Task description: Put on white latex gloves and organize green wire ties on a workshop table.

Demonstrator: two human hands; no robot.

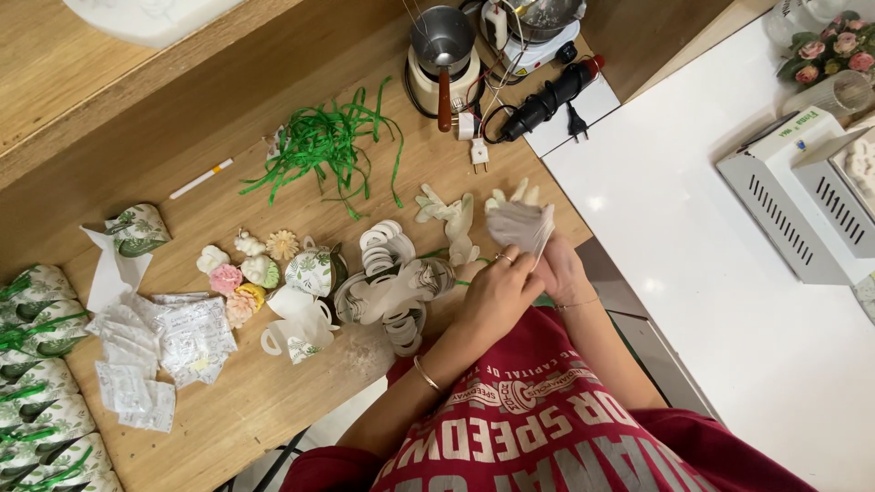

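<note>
Near the centre of the frame, both hands meet over the wooden worktop (273,401). The left hand (497,287) and right hand (558,269) each have their grip clamped on a pale glove (521,223) (fingers pointing up-frame). Just left lies a pile of white paper rings (387,273); green ribbon strands (324,141) sit above, small soap flowers (241,269) at left.
</note>
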